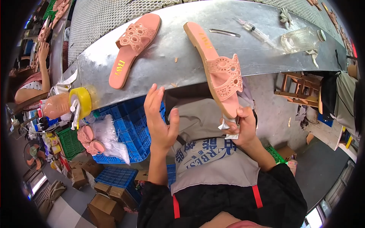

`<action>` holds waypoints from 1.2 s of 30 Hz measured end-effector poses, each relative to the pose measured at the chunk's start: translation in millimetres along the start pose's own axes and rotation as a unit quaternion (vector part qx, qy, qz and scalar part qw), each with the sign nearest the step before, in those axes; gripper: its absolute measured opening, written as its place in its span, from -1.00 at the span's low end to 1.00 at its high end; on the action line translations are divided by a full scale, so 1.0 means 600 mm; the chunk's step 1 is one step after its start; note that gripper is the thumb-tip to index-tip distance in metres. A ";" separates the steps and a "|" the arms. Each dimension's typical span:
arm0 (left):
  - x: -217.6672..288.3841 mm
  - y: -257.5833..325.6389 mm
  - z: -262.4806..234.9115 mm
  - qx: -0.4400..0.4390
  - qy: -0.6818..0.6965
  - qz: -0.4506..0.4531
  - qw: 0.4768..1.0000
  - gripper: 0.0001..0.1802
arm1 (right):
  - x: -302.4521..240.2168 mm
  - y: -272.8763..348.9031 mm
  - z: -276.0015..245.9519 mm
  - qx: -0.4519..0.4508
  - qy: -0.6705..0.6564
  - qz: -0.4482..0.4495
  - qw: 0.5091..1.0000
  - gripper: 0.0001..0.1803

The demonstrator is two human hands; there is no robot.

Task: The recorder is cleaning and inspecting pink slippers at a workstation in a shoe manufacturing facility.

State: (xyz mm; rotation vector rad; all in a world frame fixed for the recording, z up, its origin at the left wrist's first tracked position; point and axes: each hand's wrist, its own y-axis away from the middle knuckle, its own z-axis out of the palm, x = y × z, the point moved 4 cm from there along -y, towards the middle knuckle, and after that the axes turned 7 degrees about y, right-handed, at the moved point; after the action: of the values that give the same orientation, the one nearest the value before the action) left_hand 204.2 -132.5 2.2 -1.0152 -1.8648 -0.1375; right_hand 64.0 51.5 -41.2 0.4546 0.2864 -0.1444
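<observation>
My right hand (245, 127) grips a pink sandal (224, 76) by its toe end, with a white cloth scrap (230, 128) pinched among the same fingers. The sandal's cut-out strap is set with small studs, and its heel end reaches over the metal bench (167, 72). Empty, my left hand (161, 119) is raised in front of the bench edge, fingers stretched and apart. Beyond it a matching pink sandal (135, 49) lies on the bench, sole down. Tweezers (224, 33), a syringe (258, 33) and a glass bottle (302, 40) lie to the right.
A yellow tape roll (80, 102) hangs at the bench's left end. Below stands a blue crate (133, 133), with bagged pink sandals (91, 140) beside it. Cardboard boxes (106, 207) sit lower left, a wooden stool (300, 89) at right. Another person's arm (43, 66) shows far left.
</observation>
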 end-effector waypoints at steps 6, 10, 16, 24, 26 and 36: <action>0.003 0.010 -0.056 0.045 -0.058 0.003 0.997 -0.47 | -0.039 -0.045 0.083 0.054 0.192 -0.091 0.976 -0.59; 0.008 -0.004 -0.080 0.087 -0.096 0.004 0.992 -0.52 | -0.085 -0.136 0.162 0.029 0.314 -0.156 0.936 -0.66; -0.008 -0.070 -0.091 0.147 -0.093 -0.025 0.984 -0.48 | -0.128 -0.333 0.260 -0.050 0.339 -0.141 0.929 -0.61; -0.108 -0.117 -0.100 0.072 -0.326 -0.083 0.939 -0.34 | -0.049 -0.172 0.145 -0.084 0.330 0.040 0.939 -0.74; -0.116 -0.126 -0.084 0.035 -0.296 -0.087 0.951 -0.31 | -0.062 -0.124 0.116 -0.066 0.312 0.045 0.947 -0.74; -0.078 -0.079 0.003 0.071 -0.291 0.021 0.954 -0.41 | -0.356 0.133 0.117 0.456 0.638 -0.560 0.268 -0.73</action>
State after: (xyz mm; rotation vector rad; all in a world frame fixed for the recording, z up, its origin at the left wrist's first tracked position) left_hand 178.2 -189.3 -20.6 -1.0657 -2.3362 0.3561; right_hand -106.0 106.3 116.7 1.4368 2.3013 -1.4809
